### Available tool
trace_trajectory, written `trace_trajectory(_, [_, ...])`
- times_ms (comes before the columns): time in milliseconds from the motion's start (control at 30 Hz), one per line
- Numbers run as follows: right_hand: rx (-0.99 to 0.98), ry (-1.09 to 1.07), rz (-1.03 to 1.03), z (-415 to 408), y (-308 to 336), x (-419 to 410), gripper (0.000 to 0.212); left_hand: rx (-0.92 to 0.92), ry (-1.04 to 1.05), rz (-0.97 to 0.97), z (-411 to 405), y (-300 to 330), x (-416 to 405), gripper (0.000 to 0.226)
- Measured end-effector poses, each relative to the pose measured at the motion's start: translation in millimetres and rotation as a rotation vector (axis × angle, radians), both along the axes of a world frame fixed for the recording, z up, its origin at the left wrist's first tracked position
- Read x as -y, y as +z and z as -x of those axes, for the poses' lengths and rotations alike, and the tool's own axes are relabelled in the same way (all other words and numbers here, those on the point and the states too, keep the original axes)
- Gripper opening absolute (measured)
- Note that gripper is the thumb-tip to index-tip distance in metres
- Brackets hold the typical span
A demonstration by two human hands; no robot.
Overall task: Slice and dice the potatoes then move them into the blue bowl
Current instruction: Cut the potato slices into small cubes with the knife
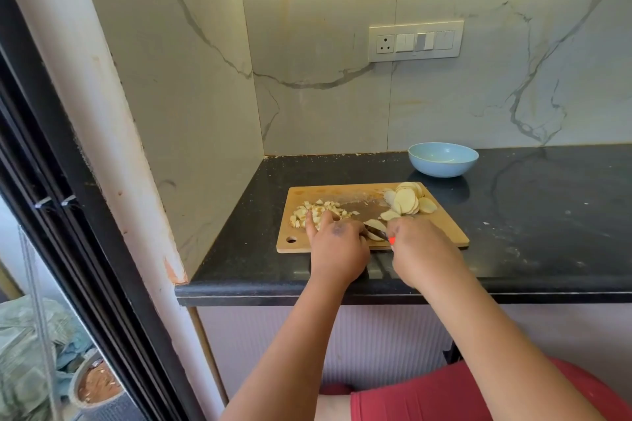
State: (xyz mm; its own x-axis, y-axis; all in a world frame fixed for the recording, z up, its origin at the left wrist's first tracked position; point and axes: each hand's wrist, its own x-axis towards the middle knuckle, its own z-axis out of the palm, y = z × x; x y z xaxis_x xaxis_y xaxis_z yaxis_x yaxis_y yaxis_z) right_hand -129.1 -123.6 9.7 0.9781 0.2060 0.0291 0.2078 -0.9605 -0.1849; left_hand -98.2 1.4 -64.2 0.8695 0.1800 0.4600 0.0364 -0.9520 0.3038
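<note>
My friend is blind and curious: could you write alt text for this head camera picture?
A person's right hand grips a knife over potato slices while the left hand steadies them on a wooden cutting board, with diced potato at its left and a pile of slices at its far right. A blue bowl sits behind on the black counter.

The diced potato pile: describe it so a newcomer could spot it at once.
On the black countertop lies a wooden cutting board. The diced potato pile sits at its left end, under the left hand's fingertips. Unlike the round slices fanned at the right end, these are small cubes.
</note>
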Motion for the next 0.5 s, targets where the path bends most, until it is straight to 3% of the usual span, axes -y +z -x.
trace_trajectory(200, [-0.024, 0.032, 0.158, 2.5, 39.7, 21.7, 0.036, 0.004, 0.003, -0.012, 0.6, -1.2, -0.4, 0.034])
trace_trajectory(300, [-0.052, 0.093, 0.168, 1.3, 46.1, 45.4, 0.019, -0.005, -0.02, -0.008, 2.2, 0.2, -0.6, 0.035])
trace_trajectory(433, [0.055, 0.126, -0.39, -9.4, 34.2, 87.2, 0.01, 0.05, -0.04, -0.005, 0.8, -1.5, 0.2, 0.031])
trace_trajectory(500, [0.179, 0.078, -0.573, -29.0, 7.2, 89.1, 0.01, 0.099, -0.016, -0.005, 1.3, -1.8, 2.3, 0.026])
